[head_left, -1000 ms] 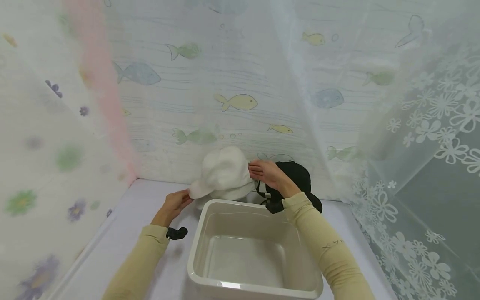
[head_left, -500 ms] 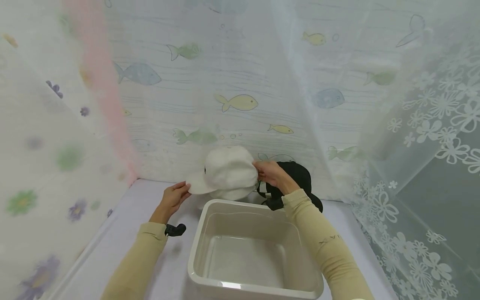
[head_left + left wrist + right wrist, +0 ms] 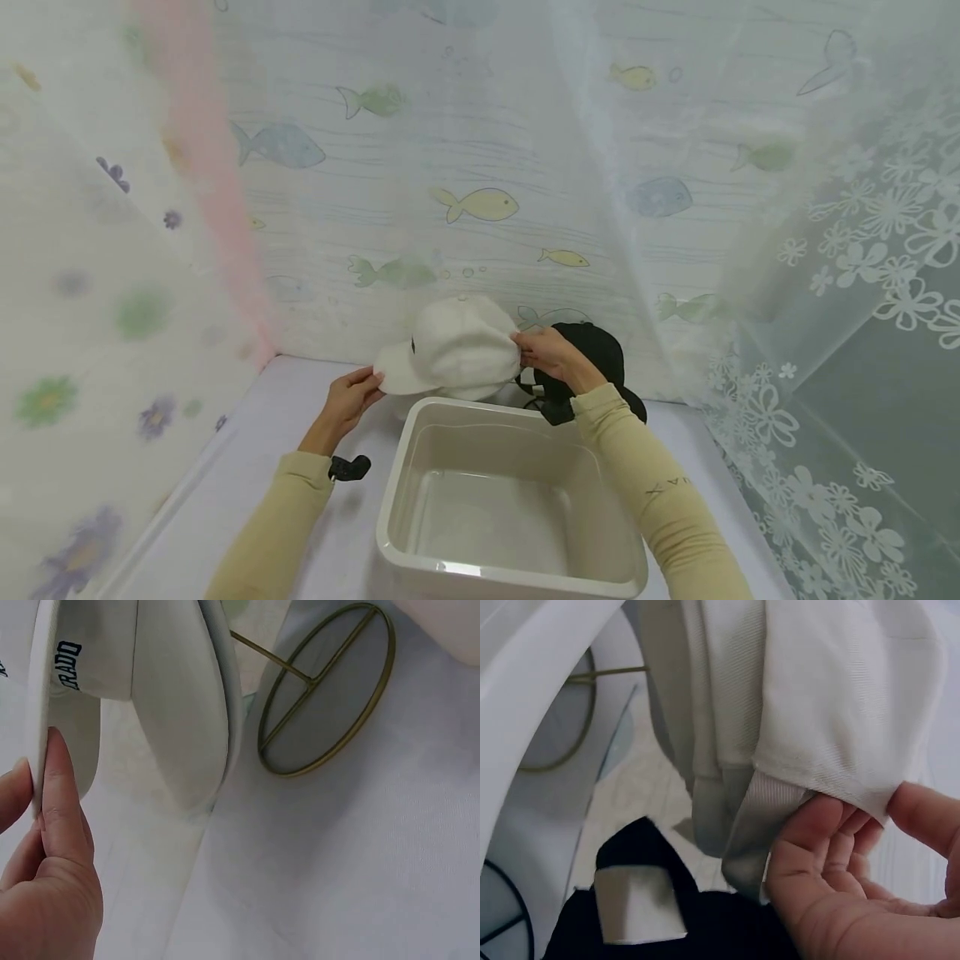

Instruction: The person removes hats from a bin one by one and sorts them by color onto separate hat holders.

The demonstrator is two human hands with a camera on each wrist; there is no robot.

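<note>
A white baseball cap [image 3: 468, 346] with dark lettering is held at both ends at the back of the table. My left hand [image 3: 351, 400] pinches its brim [image 3: 37, 712] between thumb and fingers. At the cap's opposite side, my right hand [image 3: 549, 354] pinches the lower back edge [image 3: 832, 780]. More white caps [image 3: 184, 712] sit beneath it, nested together, on a gold wire stand [image 3: 309, 682] with an oval base. Just right of my right hand is a black cap [image 3: 596, 358], whose strap has a silver buckle [image 3: 639, 904].
A beige plastic tub [image 3: 491, 450] stands in front of the caps, between my forearms. A white cloth covers the table [image 3: 300, 400]. Behind hangs a curtain [image 3: 480, 150] printed with fish. Part of a black ring base [image 3: 525, 922] shows beside the black cap.
The white cap has turned upright and shifted slightly right, bringing its front mark into view. My right hand's fingers, straight beside it earlier, now pinch its edge. The tub and black cap stay put.
</note>
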